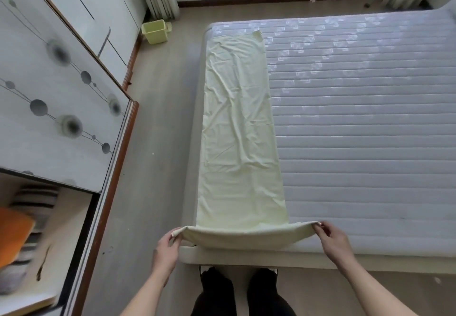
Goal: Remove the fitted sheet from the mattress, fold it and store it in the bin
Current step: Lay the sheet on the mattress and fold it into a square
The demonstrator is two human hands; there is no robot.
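Along the bottom edge of the frame, just above the person's feet, the left hand [165, 246] and right hand [332, 238] each pinch one near corner of the fitted sheet [240, 128], the two hands well apart with the near hem stretched and sagging slightly between them. The sheet, pale yellow and already off the bed's corners, lies as a long narrow strip down the left side of the bare mattress [365, 123], running from the hands up toward the upper middle of the frame. The step in hand appears to be a further fold, likely end to end. To do it well, the person should keep the hem taut and both corners level, carry them straight up the strip to meet the far corners, and smooth out the creases through the middle before pressing the fold flat. The small green bin [155, 31] stands on the floor at the upper left, well apart from the hands.
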